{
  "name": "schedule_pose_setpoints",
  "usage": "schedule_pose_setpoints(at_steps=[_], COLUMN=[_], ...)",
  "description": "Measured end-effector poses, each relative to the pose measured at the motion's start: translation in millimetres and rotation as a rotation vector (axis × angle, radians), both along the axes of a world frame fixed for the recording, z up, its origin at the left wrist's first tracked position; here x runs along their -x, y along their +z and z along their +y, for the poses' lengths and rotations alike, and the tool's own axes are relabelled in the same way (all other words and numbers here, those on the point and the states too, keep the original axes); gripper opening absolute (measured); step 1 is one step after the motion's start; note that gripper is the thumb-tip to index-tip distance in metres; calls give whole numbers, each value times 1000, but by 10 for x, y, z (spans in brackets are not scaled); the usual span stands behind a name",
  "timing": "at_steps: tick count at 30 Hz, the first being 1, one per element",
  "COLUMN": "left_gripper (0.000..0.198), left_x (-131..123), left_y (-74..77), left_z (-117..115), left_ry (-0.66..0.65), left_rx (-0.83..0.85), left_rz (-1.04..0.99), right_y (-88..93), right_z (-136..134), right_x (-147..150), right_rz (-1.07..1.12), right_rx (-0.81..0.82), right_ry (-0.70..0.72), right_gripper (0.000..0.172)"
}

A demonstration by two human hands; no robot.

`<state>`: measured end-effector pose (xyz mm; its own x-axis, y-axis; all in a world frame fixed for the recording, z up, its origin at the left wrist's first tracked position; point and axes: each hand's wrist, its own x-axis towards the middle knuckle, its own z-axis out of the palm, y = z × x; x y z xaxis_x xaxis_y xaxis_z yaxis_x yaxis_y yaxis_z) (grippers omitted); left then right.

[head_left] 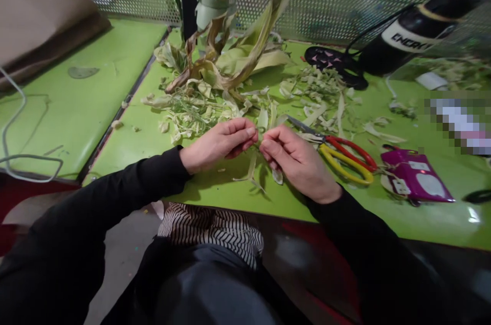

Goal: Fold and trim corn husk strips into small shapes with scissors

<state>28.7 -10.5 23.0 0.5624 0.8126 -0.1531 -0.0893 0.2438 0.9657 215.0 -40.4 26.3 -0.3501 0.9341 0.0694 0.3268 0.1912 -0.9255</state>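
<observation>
**Pinching a thin green strip (261, 132) above a crowded surface (215, 192)**

Drawn together at the fingertips, left hand (226, 142) and right hand (299, 161) alike, each grip closed on that strip; its outline too small and blurred to follow fully. Held low, near the front edge of the surface, with pale scraps (252, 171) lying just below.

Directly beyond the fingertips, shredded trimmings (192, 115) in a loose heap, and behind them broad, browning husk leaves (245, 61), jutting upward. Partly hidden by those leaves, a pale green lidded bottle (215, 2) and, beside it, a black slab (188, 2). Farther right, a second heap (322, 84) of pale green bits, with longer strips straggling around it.

Closest in the way, just beside the right hand: scissors (325, 148) with one red handle and one yellow, blades pointing in among the scraps. Next along, a purple packet (425, 174) with a small red light. Near the back, a black bottle (406, 38) lettered "ENERGY" and a black object (330, 59) with pink marks.

Well apart on the left, across a dark seam (111, 128), brown paper (46, 7) and a pale cable (7, 130). Along the rear, perforated mesh (326, 13).
</observation>
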Motion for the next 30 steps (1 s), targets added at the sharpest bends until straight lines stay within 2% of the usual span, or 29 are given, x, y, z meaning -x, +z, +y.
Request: schedule_pose_setpoints(at_steps=[4,7,8,10,13,16,19,25,30], left_gripper=[26,23,21,19,20,15,8,6,19], left_x=[11,-15,-27,-54,-87,-94,-82,-67,-73], left_y=[-44,-86,-94,-107,-138,-180,-194,-143,-129], left_z=[35,45,45,43,33,22,17,-8,-34], left_ry=[5,-9,-25,-51,-61,-36,18,155,195], left_rx=[-65,-57,-59,-97,-267,-436,-520,-717,-657], left_rz=[99,136,150,177,208,243,276,329,289], right_y=[-65,-97,-98,-93,-91,-102,-107,-147,-187], right_z=[20,67,83,108,116,101,99,146,141], right_x=[-10,-28,-34,-41,-34,-7,18,24,34], right_rz=[-118,-69,-54,-72,-150,-184,-163,114,236], right_rx=[-9,48,19,-150,-419,-458,-383,18,171], right_ry=[15,57,54,3,-84,-145,-224,-210,-181], right_gripper=[28,30,29,27,23,23,28,34,33])
